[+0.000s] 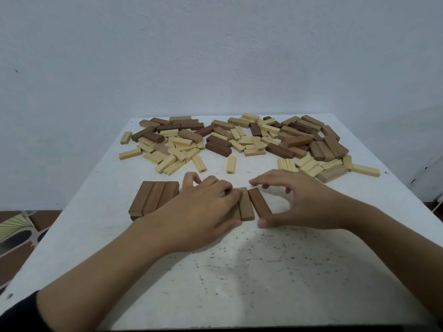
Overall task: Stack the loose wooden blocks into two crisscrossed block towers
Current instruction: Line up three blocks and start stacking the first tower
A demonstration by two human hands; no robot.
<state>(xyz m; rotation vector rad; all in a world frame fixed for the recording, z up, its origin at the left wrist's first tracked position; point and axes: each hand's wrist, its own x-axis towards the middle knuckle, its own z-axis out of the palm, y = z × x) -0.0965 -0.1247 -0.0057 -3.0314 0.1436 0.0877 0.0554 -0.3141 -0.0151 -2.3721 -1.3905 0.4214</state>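
Toward the far edge of the speckled white bench (263,271), loose blocks (239,140) lie heaped; pale ones read "23" and "40", others too small. Beside a finished brown trio (153,200), the left hand (206,207) grasps the middle row (246,204), hiding part. The right hand (299,202) arches over it, grip unclear. Pale wall (215,56) behind.
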